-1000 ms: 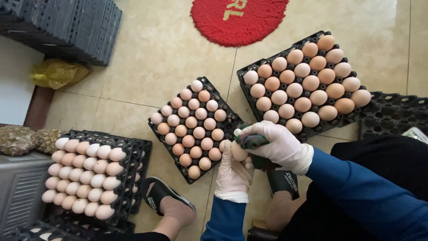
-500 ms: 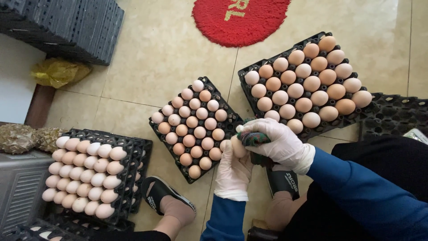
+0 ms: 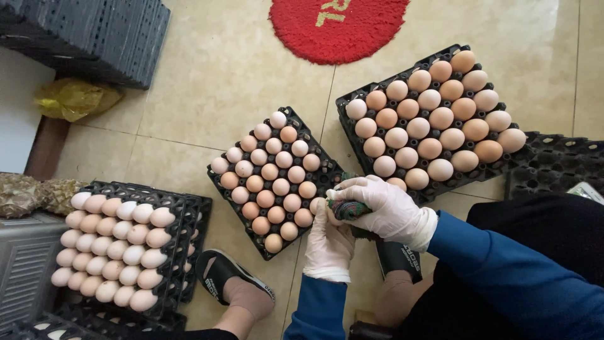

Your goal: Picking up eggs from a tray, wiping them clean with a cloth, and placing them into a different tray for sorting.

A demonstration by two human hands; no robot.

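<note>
Both hands wear white gloves. My left hand (image 3: 328,245) holds a pale egg (image 3: 316,205) at the near right edge of the middle black tray (image 3: 217,182), which is full of brown eggs. My right hand (image 3: 387,208) presses a dark, multicoloured cloth (image 3: 346,209) against that egg. The hands touch each other. A larger black tray (image 3: 343,123) of brown eggs lies just beyond my right hand.
A stack of black trays (image 3: 189,233) topped with pale eggs stands at the left. Empty black trays (image 3: 553,164) lie at the right, more are stacked at the top left (image 3: 94,38). A red mat (image 3: 340,28) lies on the tiled floor. My slippered feet (image 3: 229,283) rest below.
Both hands stay at the tray's edge; the cloth and egg shift only slightly between the fingers.
</note>
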